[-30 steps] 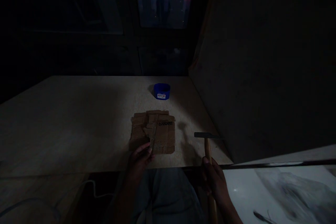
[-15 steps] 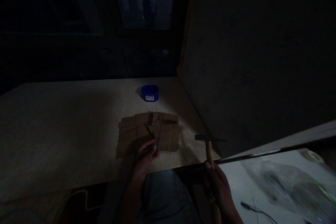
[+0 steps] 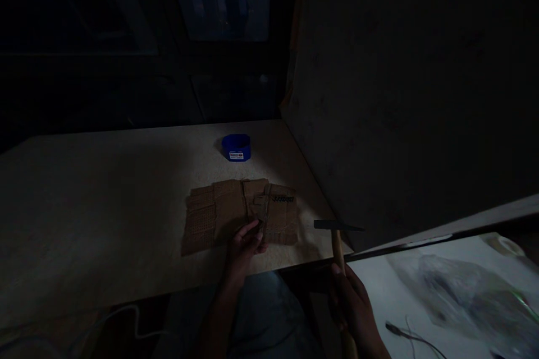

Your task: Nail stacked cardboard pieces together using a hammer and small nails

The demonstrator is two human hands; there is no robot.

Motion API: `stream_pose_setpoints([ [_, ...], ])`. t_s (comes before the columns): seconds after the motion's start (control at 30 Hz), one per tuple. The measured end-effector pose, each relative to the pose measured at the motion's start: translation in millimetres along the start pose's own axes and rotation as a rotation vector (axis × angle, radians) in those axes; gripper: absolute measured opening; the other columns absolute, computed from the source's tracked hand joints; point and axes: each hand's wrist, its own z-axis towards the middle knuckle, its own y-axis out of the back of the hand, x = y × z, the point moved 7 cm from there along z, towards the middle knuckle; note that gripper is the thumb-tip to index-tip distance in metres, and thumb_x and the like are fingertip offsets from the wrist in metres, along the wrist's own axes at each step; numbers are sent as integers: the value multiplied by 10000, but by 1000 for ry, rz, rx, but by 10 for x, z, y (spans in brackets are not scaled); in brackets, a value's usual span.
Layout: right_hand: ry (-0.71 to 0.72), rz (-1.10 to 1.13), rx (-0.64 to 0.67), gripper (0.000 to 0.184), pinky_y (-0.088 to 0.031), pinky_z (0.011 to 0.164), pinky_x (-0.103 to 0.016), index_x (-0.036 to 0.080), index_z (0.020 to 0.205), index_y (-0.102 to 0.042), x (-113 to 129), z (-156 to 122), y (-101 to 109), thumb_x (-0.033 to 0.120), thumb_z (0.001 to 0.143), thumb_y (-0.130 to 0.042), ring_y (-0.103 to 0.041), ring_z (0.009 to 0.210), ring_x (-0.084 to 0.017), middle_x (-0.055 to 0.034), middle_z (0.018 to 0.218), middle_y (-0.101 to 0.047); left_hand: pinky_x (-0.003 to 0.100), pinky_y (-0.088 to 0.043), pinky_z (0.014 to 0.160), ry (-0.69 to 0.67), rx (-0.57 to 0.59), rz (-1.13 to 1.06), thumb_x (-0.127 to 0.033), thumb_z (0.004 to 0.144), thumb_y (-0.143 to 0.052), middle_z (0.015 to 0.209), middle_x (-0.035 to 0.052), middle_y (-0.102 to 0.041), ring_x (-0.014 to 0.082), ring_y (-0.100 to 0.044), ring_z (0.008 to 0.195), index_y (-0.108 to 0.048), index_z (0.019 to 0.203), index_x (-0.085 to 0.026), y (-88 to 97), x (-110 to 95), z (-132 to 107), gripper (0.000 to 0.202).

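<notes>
A flat piece of brown cardboard [image 3: 219,216] with rows of small holes lies near the front edge of a pale table [image 3: 105,202]. My left hand [image 3: 244,247] rests on its near edge, fingers pinched on a thin strip or stick [image 3: 261,214] lying across the cardboard. My right hand [image 3: 356,308] is closed round the wooden handle of a small hammer [image 3: 337,233], whose dark metal head hovers just right of the cardboard, over the table's corner.
A low blue round container [image 3: 236,147] with a label stands behind the cardboard. A large dark board [image 3: 400,95] leans upright along the table's right side. A white surface [image 3: 400,303] with a cable lies at lower right. The room is very dim.
The cardboard has turned and spread wider to the left under my left hand, which shifted slightly right. The hammer has stayed at about the same place. The camera view swung a little.
</notes>
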Motion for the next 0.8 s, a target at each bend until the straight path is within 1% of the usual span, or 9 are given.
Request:
stream_pose_setpoints([
  [0.07,-2,11,-4,531,-244,266,-134,219,753,-488,4,8,29,705,765,-701,-324,290,-41,94,460,-441,313,-582,634,13,25,21,-487,468,-941,648,11,-681,167,-677,570,-664,1223,-90,-101,43,19,897],
  [0.2,0,14,-11,527,-237,261,-145,217,758,-505,9,37,97,709,768,-694,-309,284,-47,99,443,-412,304,-577,603,6,70,95,-475,554,-901,690,43,-703,186,-696,597,-662,1212,-95,-319,128,65,796],
  [0.37,49,-8,-45,499,-244,279,-161,219,760,-517,54,47,171,686,786,-691,-302,312,-57,93,444,-400,264,-553,506,11,90,189,-425,657,-811,650,18,-669,158,-661,507,-653,1152,-89,-593,229,179,618],
  [0.47,95,-40,-84,457,-387,377,-175,206,808,-567,96,29,213,645,809,-693,-454,437,-91,43,562,-520,223,-520,455,6,89,297,-372,732,-737,661,5,-664,119,-621,454,-653,1126,-104,-676,251,240,484],
  [0.53,140,-71,-84,446,-490,490,-205,200,837,-597,125,16,220,632,804,-702,-555,566,-131,7,660,-587,209,-507,445,0,94,396,-345,795,-674,736,24,-698,99,-605,443,-653,1138,-119,-689,248,252,411],
  [0.57,147,-85,-72,448,-508,516,-215,199,848,-605,125,10,213,634,802,-702,-568,590,-140,4,670,-590,210,-505,448,-8,98,456,-335,831,-637,785,39,-718,95,-606,447,-653,1149,-126,-690,239,249,381],
  [0.63,105,-100,-31,463,-470,450,-202,203,869,-604,83,-4,176,655,808,-684,-512,502,-118,34,594,-531,226,-524,499,-66,109,609,-310,891,-566,877,77,-749,113,-644,512,-666,1157,-140,-698,181,229,331],
  [0.73,2,-92,16,493,-299,314,-161,210,904,-585,-5,-62,84,691,817,-650,-319,354,-62,97,489,-397,304,-568,742,-277,109,897,-255,923,-522,1014,140,-769,193,-734,810,-711,1116,-157,-755,-10,166,288],
  [0.8,-50,-76,47,507,-240,297,-149,210,919,-574,-63,-128,-3,703,822,-638,-265,333,-48,115,471,-368,342,-539,872,-390,118,1030,-248,920,-524,1070,160,-765,230,-728,961,-732,1086,-164,-792,-130,105,279],
])
